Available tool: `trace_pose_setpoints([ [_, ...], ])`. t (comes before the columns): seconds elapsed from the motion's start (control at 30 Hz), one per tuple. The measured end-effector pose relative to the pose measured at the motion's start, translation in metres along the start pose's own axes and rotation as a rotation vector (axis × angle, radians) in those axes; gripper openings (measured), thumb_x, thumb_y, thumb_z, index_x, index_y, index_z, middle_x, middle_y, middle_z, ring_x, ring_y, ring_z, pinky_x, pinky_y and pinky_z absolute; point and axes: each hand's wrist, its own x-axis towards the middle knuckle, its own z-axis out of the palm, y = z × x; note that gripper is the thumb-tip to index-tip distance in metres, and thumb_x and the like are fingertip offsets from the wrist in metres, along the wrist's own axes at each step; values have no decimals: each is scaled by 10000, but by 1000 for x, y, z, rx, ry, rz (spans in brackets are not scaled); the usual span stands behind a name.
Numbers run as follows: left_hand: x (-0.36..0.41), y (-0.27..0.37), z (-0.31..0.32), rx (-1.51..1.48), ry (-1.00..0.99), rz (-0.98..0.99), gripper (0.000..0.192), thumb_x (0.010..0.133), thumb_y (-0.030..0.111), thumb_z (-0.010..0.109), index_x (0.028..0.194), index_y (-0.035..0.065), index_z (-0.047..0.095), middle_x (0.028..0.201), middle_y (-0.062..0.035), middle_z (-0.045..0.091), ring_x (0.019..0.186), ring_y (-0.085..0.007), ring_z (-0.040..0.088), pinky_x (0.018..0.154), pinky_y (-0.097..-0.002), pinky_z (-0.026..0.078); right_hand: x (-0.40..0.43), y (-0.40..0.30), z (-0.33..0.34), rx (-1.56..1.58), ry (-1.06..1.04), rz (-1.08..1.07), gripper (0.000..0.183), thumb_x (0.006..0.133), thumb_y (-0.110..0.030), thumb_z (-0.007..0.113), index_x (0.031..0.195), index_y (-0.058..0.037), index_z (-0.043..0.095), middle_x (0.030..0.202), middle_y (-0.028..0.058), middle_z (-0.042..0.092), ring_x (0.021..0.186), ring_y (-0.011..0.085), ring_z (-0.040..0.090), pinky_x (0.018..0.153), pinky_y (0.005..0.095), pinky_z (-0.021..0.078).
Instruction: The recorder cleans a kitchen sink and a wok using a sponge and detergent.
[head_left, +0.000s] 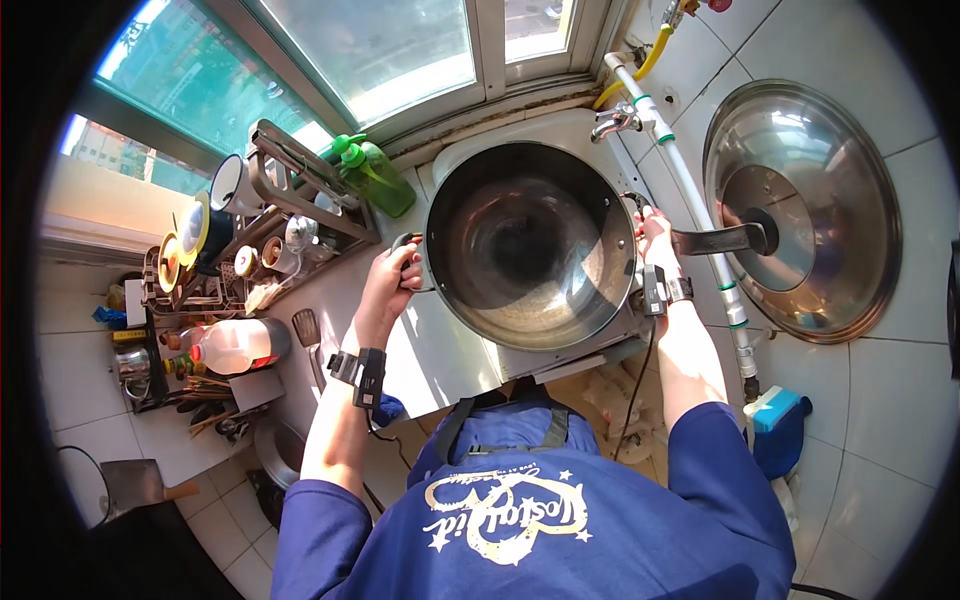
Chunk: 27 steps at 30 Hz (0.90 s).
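Note:
A large dark wok (529, 240) with a shiny, scuffed inside is in front of me, its opening facing up and nothing inside. My left hand (390, 279) is closed around its left loop handle (405, 240). On the opposite side, my right hand (657, 234) grips the right handle (636, 199), partly hidden by the fingers. Sunlight falls across the wok's lower right wall. The wok covers most of a white basin or unit (450, 161) behind it; whether it rests there or is held up, I cannot tell.
A metal tap (616, 120) juts from a white pipe (694, 191) near the wok's upper right. A big metal lid (847, 202) is against the tiled wall. Left are a green pump bottle (382, 180), a dish rack (307, 195), a spatula (306, 328) and a plastic jug (232, 346).

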Motion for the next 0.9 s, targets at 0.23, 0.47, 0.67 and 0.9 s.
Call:
trace_pose_setpoints([
  [0.23,-3,2,-7,-107,-83,-165,476,885,-3,519,1325,168,458,749,19,446,562,-48,398,501,-173,370,19,16,13,35,155,-154,230,895,-130,548,1114,-61,539,689,-3,541,468,81,388,437,249,335],
  [0.47,-2,-9,-28,-236,-196,-275,549,875,-78,430,1362,173,396,675,48,359,491,-18,327,422,-153,295,9,14,26,-62,152,-296,286,869,-173,590,1102,-12,552,783,14,554,650,101,479,596,259,403],
  [0.67,-3,-12,-22,-203,-165,-218,645,829,-99,409,1415,161,347,697,39,349,505,-25,298,439,-165,288,-45,1,47,-903,119,-889,588,823,-105,626,1366,-59,407,1346,216,409,1262,372,364,1071,451,305],
  [0.9,-11,-24,-16,-263,-116,-154,668,824,-92,411,1430,172,307,691,22,360,503,-47,303,447,-185,295,-98,-120,111,-950,122,-1330,620,827,-181,665,1390,-125,412,1448,206,291,1315,366,316,1102,427,267],
])
